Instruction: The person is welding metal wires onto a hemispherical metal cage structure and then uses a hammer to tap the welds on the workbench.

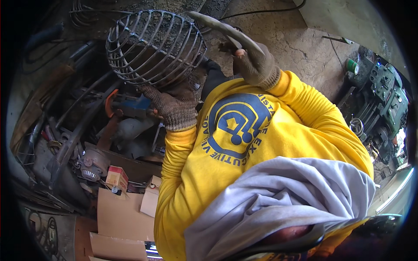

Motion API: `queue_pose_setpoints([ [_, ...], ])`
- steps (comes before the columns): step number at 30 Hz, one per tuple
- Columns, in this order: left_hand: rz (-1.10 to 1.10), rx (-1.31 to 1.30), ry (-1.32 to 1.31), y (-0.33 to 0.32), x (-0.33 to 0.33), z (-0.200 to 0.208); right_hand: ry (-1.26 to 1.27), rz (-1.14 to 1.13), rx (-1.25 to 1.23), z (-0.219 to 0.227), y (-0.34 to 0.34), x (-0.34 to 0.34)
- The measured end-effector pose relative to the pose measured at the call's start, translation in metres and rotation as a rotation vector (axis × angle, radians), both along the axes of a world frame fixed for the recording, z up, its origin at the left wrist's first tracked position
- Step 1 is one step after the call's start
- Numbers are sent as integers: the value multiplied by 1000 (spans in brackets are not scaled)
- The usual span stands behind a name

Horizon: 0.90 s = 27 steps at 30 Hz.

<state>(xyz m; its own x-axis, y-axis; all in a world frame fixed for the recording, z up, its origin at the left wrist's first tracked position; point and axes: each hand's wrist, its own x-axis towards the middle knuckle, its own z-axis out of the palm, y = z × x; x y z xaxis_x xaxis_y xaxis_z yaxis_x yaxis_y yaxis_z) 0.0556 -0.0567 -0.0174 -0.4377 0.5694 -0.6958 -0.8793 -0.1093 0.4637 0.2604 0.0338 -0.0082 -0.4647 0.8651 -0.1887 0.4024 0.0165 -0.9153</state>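
Observation:
A cage of welded metal rods (152,47), rounded like a basket, is at the upper left. My left hand (176,104), in a brown knit glove, is closed at its near lower edge; the rods partly hide the fingertips. My right hand (259,67), gloved the same way, is raised right of the cage. It is closed around a curved grey piece (230,32) with a thin edge, seen nearly edge-on, so its kind is unclear. A bare fingertip shows through the glove. The grey piece arches toward the cage's upper right side; whether they touch I cannot tell.
Bent rods and pipes (72,148) crowd the left side. Below them are a small red-and-tan box (116,178) and cardboard sheets (119,217). A dark green machine (387,104) stands at the far right near a green can (352,66). A black cable (261,12) crosses the concrete floor.

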Motion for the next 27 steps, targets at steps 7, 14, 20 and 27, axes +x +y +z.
queue_pose_setpoints([
  [7,75,-29,-61,9,2,9,-44,28,-53,11,0,0],
  [14,-19,57,-79,0,-1,6,-63,10,-120,19,8,-8],
  [20,24,46,-23,5,4,7,26,-80,-33,6,10,-2],
  [27,-82,268,-110,4,8,5,133,-79,129,0,-4,5],
])
